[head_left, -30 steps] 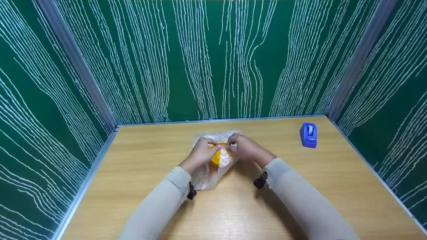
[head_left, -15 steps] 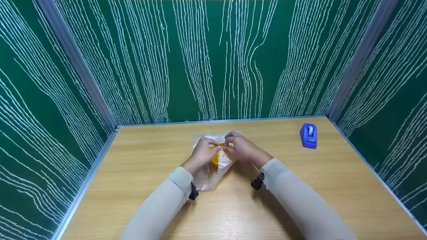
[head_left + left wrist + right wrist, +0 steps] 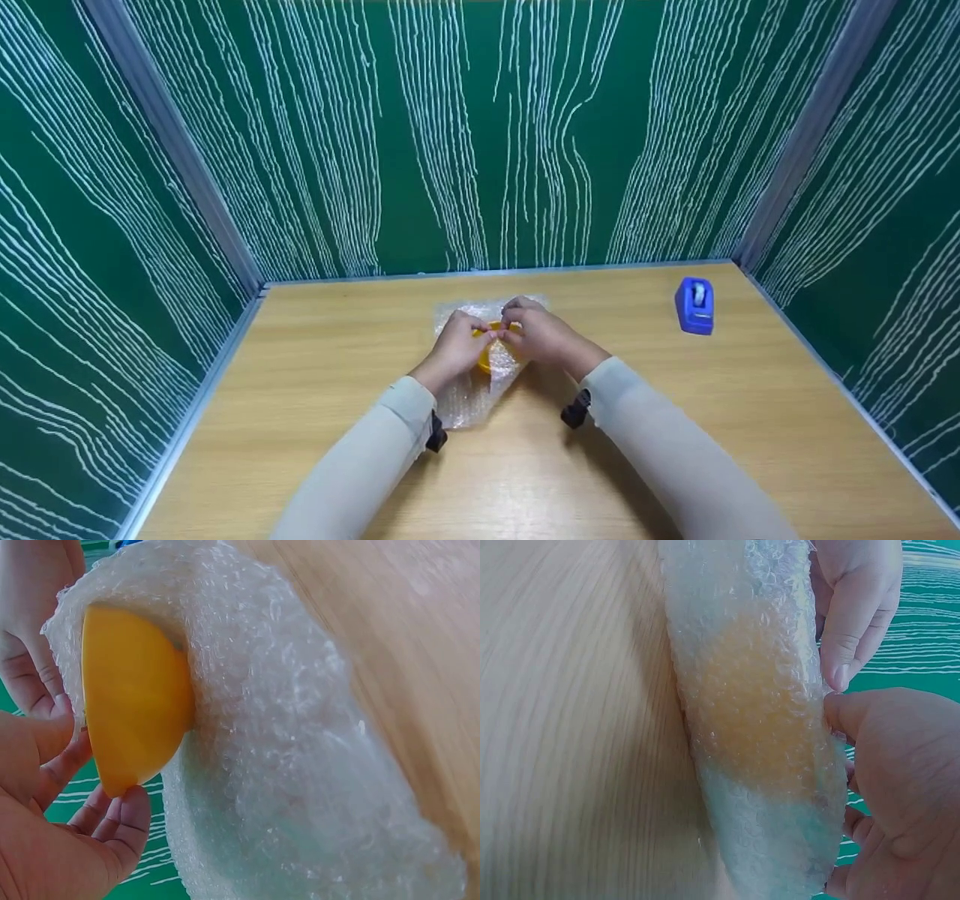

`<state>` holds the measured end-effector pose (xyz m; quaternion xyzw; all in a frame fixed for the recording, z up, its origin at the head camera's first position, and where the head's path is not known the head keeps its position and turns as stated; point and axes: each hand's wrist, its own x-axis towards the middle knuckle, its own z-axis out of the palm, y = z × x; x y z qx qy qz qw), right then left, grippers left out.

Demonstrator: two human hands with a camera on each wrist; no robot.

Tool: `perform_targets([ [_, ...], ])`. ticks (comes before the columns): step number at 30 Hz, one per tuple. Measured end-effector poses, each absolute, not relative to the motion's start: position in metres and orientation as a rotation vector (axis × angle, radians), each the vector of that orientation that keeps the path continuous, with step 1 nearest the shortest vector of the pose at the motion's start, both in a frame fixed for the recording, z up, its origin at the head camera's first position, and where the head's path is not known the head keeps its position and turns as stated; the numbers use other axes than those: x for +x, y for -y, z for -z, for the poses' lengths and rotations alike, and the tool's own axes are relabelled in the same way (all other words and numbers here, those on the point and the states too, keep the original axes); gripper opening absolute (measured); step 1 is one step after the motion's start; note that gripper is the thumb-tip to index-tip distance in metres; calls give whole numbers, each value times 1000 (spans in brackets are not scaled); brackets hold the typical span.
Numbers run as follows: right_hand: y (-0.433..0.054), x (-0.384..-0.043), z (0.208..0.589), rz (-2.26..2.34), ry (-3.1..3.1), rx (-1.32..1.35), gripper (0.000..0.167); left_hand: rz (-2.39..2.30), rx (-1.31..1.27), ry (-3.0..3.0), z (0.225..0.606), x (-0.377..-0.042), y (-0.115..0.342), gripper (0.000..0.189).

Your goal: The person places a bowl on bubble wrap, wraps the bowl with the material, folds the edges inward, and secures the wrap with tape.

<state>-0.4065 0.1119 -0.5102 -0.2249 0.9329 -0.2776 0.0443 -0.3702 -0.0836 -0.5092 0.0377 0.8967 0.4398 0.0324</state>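
Observation:
A yellow bowl (image 3: 135,697) sits in a sheet of bubble wrap (image 3: 463,401) at the middle of the table. One flap of the sheet is folded up over the bowl's right side. In the left wrist view my left hand (image 3: 67,832) holds the bowl, fingertips against its outside and thumb at the rim. My right hand (image 3: 546,336) pinches the flap's edge at the rim, close beside the left thumb. Through the bubble wrap (image 3: 772,840) in the right wrist view, the bowl shows only as a blurred yellow shape.
A blue tape dispenser (image 3: 696,307) with a roll of tape stands at the table's back right. Green panels (image 3: 420,150) with white wavy lines enclose the wooden table (image 3: 322,360) at the back and sides. A black wrist camera (image 3: 576,411) hangs under each sleeve.
My right hand has moved a little left with the flap's edge, drawing it further over the bowl toward the left thumb. My left hand has barely moved.

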Motion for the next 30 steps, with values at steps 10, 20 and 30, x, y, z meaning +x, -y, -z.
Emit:
perform_targets([
  [10, -119, -407, 509, 932, -2827, -657, 16, -1353, 131, -2781, 514, -373, 86, 17],
  [20, -149, -427, 505, 1042, -2749, -441, 36, -1393, 12, -2765, 514, -372, 85, 12],
  [30, -179, -448, 506, 965, -2758, -317, 43, -1367, -77, -2700, 513, -375, 83, 10],
])
